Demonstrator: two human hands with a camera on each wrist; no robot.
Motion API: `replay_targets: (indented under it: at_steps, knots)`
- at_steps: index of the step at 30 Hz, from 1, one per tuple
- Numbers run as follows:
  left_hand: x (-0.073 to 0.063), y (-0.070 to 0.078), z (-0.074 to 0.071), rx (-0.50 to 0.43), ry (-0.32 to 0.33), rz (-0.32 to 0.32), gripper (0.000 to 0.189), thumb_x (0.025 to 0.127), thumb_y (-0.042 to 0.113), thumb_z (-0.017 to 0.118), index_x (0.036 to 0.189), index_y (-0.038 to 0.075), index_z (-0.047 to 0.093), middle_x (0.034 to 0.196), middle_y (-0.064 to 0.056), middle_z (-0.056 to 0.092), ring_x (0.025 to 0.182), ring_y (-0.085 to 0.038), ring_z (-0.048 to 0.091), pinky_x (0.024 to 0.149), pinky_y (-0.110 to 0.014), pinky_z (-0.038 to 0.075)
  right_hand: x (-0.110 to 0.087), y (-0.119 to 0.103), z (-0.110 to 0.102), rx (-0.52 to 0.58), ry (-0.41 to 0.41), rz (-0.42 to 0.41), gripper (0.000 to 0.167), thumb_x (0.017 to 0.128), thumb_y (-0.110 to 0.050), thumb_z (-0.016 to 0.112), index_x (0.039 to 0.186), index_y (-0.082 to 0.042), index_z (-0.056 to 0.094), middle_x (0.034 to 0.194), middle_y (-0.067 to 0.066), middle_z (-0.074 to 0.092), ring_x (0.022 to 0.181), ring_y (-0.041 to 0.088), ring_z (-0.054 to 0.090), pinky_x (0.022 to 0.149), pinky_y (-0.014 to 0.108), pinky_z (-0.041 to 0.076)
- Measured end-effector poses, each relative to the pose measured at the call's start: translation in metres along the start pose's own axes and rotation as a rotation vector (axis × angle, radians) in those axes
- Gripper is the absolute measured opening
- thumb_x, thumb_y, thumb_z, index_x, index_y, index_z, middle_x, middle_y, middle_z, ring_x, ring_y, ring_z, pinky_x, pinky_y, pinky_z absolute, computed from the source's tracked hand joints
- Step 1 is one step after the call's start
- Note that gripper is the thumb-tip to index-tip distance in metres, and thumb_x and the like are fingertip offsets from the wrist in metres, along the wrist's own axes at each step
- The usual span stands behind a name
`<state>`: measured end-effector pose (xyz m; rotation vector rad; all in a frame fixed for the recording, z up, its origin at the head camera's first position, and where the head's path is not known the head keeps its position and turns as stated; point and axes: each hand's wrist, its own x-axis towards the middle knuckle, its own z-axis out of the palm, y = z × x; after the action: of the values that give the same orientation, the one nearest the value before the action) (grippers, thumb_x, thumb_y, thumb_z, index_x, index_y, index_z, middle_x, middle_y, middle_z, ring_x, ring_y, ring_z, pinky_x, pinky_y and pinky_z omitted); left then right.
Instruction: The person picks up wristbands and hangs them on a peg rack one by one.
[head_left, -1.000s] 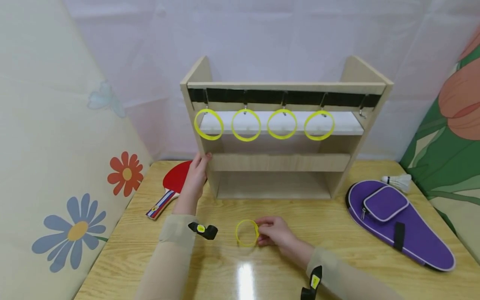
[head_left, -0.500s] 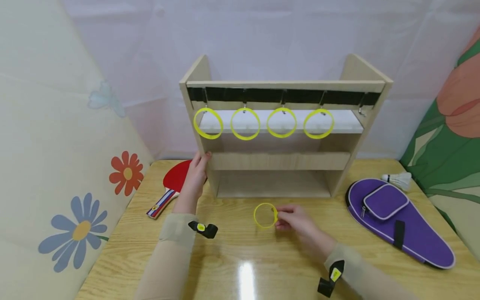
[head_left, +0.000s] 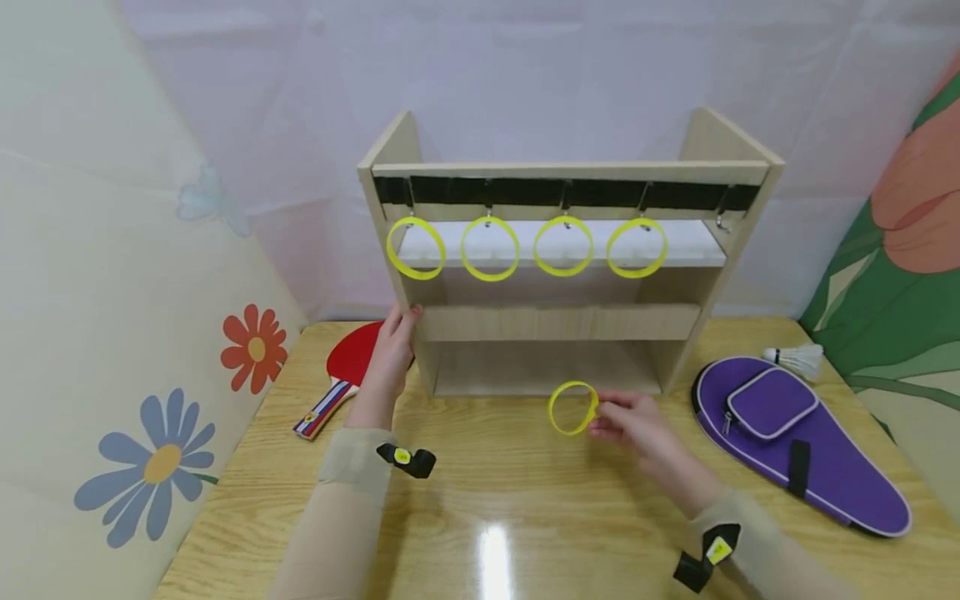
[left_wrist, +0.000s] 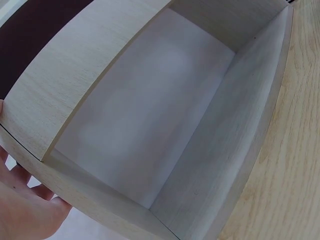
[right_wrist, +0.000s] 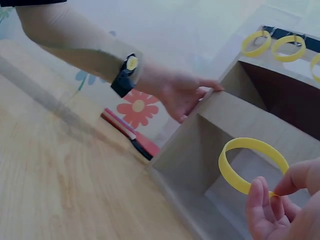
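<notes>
My left hand (head_left: 392,354) grips the left side panel of a light wooden shelf unit (head_left: 558,323). In the right wrist view its thumb lies on the panel's front edge. My right hand (head_left: 637,425) pinches the right side of a thin yellow ring (head_left: 552,408), held above the table before the shelf's lower right part. Thumb and fingertips on the ring's band (right_wrist: 227,167) show in the right wrist view. Several matching yellow rings (head_left: 389,243) hang from hooks on the shelf's black strip (head_left: 525,192). The rightmost hook (head_left: 722,222) carries no ring.
A red table tennis bat (head_left: 348,358) lies left of the shelf, partly behind my left arm. On the right lie a purple racket case (head_left: 768,404) and a white shuttlecock (head_left: 798,362). The wooden table (head_left: 450,533) spans the foreground.
My right hand has carried the yellow ring rightward and away from me, toward the shelf. My left hand has stayed on the shelf's side panel.
</notes>
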<state>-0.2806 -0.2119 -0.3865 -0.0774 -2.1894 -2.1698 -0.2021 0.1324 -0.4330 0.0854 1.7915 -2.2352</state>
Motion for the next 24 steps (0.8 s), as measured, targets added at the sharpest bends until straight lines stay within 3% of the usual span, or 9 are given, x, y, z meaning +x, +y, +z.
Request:
replay_targets:
  at_steps: [6,13,18,24]
  knots:
    - [0.001,0.0,0.0,-0.006,-0.003,-0.002,0.053,0.105,0.033,0.038,0.156,0.024,0.028,0.146,-0.014,0.038,0.129,-0.029,0.04,0.114,-0.052,0.031,-0.011,-0.029,-0.013,0.006,0.033,-0.071,0.018,0.093,0.005,0.048,0.105,-0.001,0.061,0.075,-0.004,0.066,0.067,0.006,0.065,0.067,0.02,0.056]
    - [0.001,-0.001,-0.001,-0.004,-0.001,-0.007,0.054,0.105,0.033,0.038,0.156,0.023,0.027,0.148,-0.014,0.037,0.132,-0.03,0.038,0.116,-0.053,0.028,-0.021,-0.062,-0.025,0.021,0.014,-0.129,0.022,0.097,0.001,0.051,0.094,-0.015,0.065,0.077,-0.005,0.068,0.071,0.006,0.066,0.07,0.02,0.055]
    - [0.0,-0.002,-0.001,0.002,-0.007,-0.014,0.054,0.105,0.035,0.038,0.156,0.026,0.027,0.149,-0.013,0.036,0.134,-0.03,0.037,0.117,-0.052,0.027,-0.028,-0.078,-0.033,0.065,0.022,-0.156,0.029,0.098,0.001,0.049,0.089,-0.019,0.069,0.077,-0.004,0.068,0.071,0.007,0.065,0.07,0.02,0.055]
    - [0.001,-0.002,0.0,0.006,-0.007,-0.012,0.054,0.105,0.034,0.038,0.156,0.024,0.027,0.148,-0.014,0.036,0.133,-0.03,0.037,0.117,-0.052,0.027,-0.035,-0.092,-0.04,0.134,0.038,-0.19,0.026,0.099,0.0,0.051,0.093,-0.016,0.07,0.084,-0.003,0.07,0.077,0.008,0.067,0.072,0.021,0.055]
